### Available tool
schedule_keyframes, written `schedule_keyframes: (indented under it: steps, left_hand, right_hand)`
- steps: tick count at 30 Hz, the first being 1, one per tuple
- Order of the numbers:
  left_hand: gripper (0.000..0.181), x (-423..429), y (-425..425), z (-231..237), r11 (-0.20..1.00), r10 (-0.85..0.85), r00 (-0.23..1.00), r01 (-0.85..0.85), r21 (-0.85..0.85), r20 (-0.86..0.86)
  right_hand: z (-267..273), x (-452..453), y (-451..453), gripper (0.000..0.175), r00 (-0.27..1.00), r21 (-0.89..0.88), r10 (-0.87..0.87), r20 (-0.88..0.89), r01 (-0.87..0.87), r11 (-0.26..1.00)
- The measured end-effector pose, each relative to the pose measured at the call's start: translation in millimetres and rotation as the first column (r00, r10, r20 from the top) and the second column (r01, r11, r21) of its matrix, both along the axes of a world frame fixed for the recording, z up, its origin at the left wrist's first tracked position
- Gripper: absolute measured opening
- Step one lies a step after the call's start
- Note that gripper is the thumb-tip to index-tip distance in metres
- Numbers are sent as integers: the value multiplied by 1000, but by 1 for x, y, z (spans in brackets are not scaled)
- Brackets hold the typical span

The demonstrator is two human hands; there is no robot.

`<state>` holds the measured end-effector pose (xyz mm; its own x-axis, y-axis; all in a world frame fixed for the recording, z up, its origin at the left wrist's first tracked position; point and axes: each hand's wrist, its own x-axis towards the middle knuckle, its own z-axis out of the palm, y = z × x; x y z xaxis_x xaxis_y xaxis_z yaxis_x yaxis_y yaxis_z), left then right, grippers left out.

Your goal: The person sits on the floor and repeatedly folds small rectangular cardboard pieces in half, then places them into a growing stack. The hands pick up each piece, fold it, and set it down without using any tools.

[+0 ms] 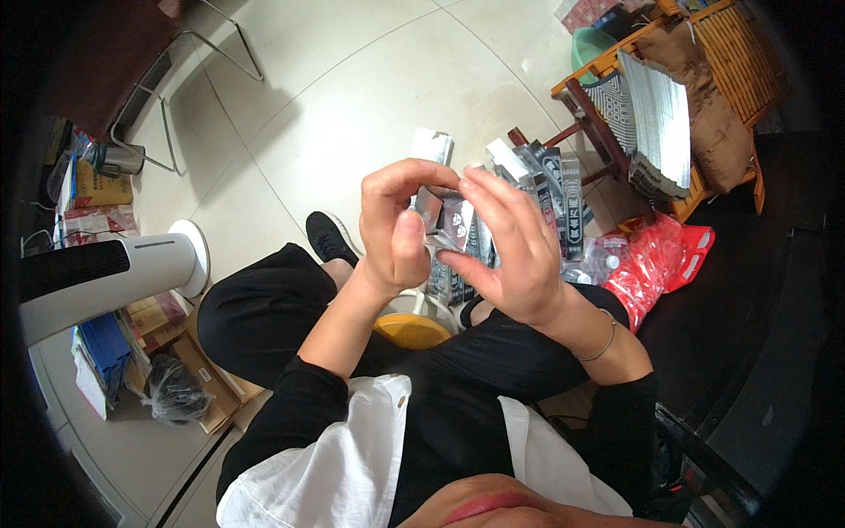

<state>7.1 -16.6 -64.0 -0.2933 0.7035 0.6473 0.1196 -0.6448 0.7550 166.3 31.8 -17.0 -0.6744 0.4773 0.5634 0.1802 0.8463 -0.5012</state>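
Observation:
Raised in front of my lap, my left hand [395,228] curls around a small folded piece of silver foil paper [430,208]. Its thumb points up and its fingers arch to the right. My right hand [513,245] faces it, with fingertips meeting the left fingers and the thumb at the foil's lower edge. The fingers partly hide the foil's shape. Behind and below the hands, a pile of dark printed silver paper strips [538,188] lies near the floor. A pale strip end [432,144] sticks out beyond my left fingers.
A yellow round top [412,331] sits between my knees. At right are clear plastic bottles [594,261], a red plastic bag [650,264] and a stack of silver sheets [657,125] on a chair. A white tower-shaped appliance [152,263] and cardboard box [204,376] stand left.

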Motion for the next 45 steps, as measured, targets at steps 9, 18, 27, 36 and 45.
schedule_keyframes:
  steps: [9,18,27,36,45]
  left_hand:
    - [53,15,-9,9,950,-147,953,211,-231,266]
    - [61,13,-12,21,907,-190,904,311,-283,384]
    - [70,8,-10,7,923,-200,969,236,-304,147]
    - [72,-11,-6,-6,932,-247,969,230,-281,-24]
    - [63,-12,-10,7,850,-327,907,405,-337,266]
  right_hand:
    - [-8,4,7,66,997,68,12,-82,-7,998]
    - [-9,5,6,63,996,188,26,-91,-8,982]
    - [-3,11,8,59,990,49,37,-135,-31,998]
    - [6,14,13,54,996,-100,72,-53,-77,992]
    - [9,16,15,58,985,-381,46,-166,-107,918]
